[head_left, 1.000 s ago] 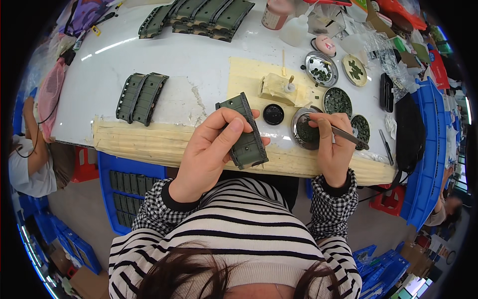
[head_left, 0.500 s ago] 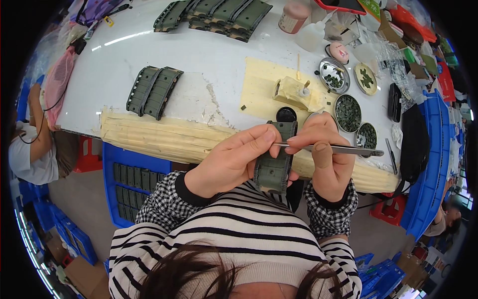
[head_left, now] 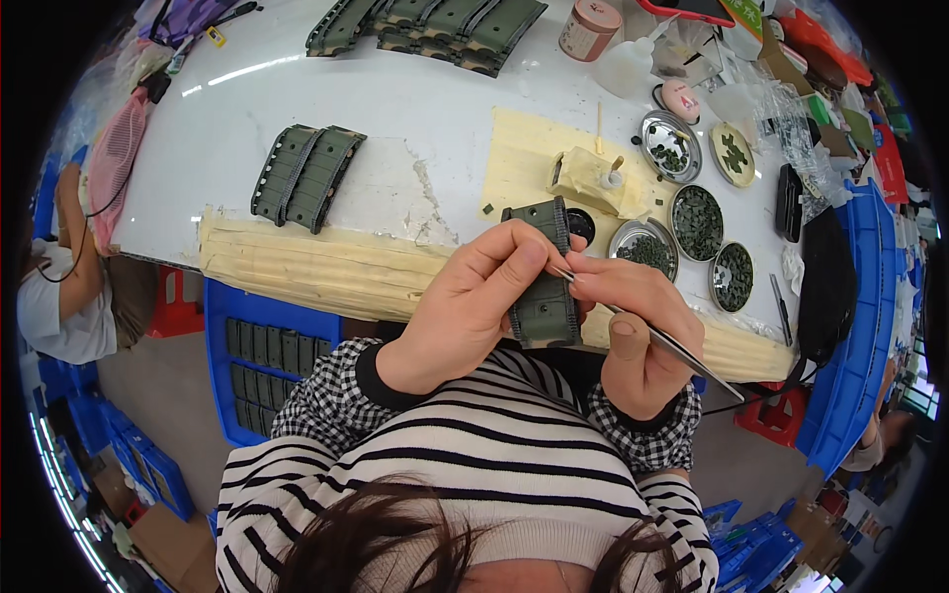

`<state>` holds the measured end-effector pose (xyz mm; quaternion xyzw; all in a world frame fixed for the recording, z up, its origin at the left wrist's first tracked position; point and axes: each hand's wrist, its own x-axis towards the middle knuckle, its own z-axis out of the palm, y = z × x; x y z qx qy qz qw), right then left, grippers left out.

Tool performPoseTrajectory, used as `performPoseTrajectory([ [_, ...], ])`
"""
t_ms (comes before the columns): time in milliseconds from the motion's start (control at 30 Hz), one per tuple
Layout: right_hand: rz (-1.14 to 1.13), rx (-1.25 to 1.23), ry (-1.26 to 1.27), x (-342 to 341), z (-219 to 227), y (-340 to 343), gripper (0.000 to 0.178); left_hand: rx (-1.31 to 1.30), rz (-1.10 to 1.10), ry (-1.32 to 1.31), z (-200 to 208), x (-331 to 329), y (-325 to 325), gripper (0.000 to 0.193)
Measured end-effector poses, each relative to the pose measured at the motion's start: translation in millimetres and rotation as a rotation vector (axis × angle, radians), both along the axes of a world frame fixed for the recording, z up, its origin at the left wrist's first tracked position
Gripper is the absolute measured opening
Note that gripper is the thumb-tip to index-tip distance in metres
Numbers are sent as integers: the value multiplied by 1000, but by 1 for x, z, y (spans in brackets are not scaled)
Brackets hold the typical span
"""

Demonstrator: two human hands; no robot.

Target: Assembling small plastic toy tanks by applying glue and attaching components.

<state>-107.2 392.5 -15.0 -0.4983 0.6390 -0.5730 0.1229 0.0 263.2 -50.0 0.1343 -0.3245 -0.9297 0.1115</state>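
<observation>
A curved dark-green ribbed part (head_left: 547,308) is held upright in front of my chest, just over the table's padded edge. My left hand (head_left: 457,308) is closed on its left side, thumb and forefinger pinched together over its face. In my right hand (head_left: 647,314) is a pair of metal tweezers (head_left: 694,363), slanting down to the right. Their tips meet the fingertips of my left hand at the green part. Anything tiny between those fingertips is hidden. The tip of my right thumb is covered by a tan wrap.
Steel dishes of small dark-green pieces (head_left: 696,223) stand beyond my right hand, with a tape-wrapped block (head_left: 593,182) and a black round cap (head_left: 580,227). Two similar green parts (head_left: 308,176) lie left; more (head_left: 460,30) are stacked far back. A blue crate (head_left: 219,381) sits below the table.
The green part has shifted slightly and tilted. The tweezers have swung from nearly level to slanting down right, and my right hand has lowered, uncovering a dish behind it.
</observation>
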Motion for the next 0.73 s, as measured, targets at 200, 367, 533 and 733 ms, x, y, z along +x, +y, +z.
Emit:
performPoseTrajectory([
  [200,-26,-23,-33,1,-3,-3,14,-75,30,37,-3,0,0,24],
  [367,-44,-29,-14,2,-6,-4,14,-102,68,45,-4,-2,1,24],
  [533,-50,-37,-20,3,-6,-5,14,-147,93,49,-5,-1,2,24],
  [733,-59,-69,-55,3,-13,-4,16,-118,74,42,-1,0,1,24],
])
